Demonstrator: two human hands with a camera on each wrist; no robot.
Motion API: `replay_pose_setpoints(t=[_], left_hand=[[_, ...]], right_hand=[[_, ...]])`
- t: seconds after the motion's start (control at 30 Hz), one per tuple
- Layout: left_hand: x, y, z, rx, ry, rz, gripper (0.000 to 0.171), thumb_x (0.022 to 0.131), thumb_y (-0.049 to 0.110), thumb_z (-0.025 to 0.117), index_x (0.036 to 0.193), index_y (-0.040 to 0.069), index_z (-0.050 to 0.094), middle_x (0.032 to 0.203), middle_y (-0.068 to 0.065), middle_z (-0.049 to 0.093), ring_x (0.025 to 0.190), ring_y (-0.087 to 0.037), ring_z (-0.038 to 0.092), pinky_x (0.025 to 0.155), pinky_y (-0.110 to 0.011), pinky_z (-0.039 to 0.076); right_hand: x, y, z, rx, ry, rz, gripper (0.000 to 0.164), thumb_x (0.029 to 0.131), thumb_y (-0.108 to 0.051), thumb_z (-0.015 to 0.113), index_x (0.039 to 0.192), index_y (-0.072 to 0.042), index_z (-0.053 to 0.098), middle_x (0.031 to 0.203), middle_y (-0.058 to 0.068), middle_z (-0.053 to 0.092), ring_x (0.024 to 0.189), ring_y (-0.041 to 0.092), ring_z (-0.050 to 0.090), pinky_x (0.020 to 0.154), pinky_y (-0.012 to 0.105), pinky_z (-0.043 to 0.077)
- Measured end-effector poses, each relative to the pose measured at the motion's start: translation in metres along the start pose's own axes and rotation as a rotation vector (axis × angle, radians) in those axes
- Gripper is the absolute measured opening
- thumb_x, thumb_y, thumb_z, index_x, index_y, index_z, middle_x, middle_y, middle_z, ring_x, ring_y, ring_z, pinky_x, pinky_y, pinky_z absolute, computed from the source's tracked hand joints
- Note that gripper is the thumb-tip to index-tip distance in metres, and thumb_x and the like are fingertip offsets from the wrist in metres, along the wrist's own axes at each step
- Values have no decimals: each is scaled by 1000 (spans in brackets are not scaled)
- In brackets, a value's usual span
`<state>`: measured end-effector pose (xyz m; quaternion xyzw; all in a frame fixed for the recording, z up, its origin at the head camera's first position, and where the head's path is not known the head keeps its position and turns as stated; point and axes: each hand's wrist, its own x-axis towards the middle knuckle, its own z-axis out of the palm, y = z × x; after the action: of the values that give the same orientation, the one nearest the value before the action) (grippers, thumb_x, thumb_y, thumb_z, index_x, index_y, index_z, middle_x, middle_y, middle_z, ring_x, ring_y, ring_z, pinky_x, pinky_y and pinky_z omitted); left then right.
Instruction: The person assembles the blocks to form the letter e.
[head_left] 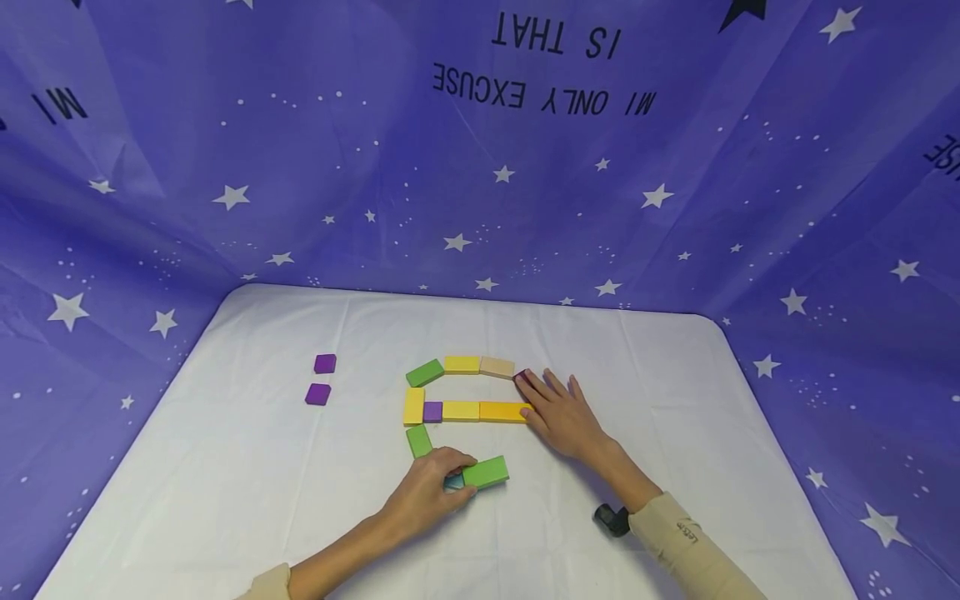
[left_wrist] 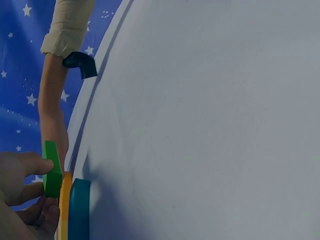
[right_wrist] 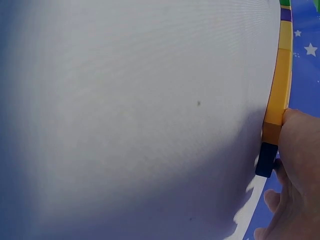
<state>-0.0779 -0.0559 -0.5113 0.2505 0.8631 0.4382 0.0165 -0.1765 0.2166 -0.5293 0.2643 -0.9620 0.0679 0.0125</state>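
Note:
My left hand (head_left: 429,493) pinches a green block (head_left: 487,472) between thumb and fingers, its far end sticking out to the right. A teal block (left_wrist: 80,210) lies beside it on the cloth, mostly covered by the fingers in the head view. With fingers spread and fairly straight, my right hand (head_left: 567,419) rests at the right end of the block outline. Its fingertips cover part of a dark purple block (head_left: 522,378), and the thumb touches the end of the orange block (head_left: 502,412). A dark block (right_wrist: 266,160) also shows by that hand in the right wrist view.
Yellow (head_left: 462,365), tan (head_left: 497,367) and green blocks (head_left: 425,372) form the outline's curved top. A yellow block (head_left: 414,407) and a green block (head_left: 419,442) continue its left side. A small purple block (head_left: 432,412) begins the middle row. Two purple blocks (head_left: 318,394) lie apart, far left.

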Motion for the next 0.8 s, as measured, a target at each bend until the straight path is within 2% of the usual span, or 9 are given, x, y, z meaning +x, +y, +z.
replay_pose_setpoints(t=[0.33, 0.8], left_hand=[[0, -2, 15, 32, -31, 22, 30, 83, 9, 80, 112, 3, 72, 107, -2, 71, 101, -16, 63, 86, -31, 54], [0, -3, 21, 93, -25, 64, 30, 83, 11, 80, 111, 4, 73, 107, 1, 71, 99, -14, 60, 86, -31, 52]], right_hand=[[-1, 0, 1, 8, -25, 17, 56, 106, -43, 43, 156, -19, 35, 159, 4, 33, 145, 37, 28, 111, 69, 17], [0, -1, -1, 15, -28, 26, 57, 105, -43, 45, 156, -19, 36, 159, 4, 33, 145, 37, 27, 112, 69, 16]])
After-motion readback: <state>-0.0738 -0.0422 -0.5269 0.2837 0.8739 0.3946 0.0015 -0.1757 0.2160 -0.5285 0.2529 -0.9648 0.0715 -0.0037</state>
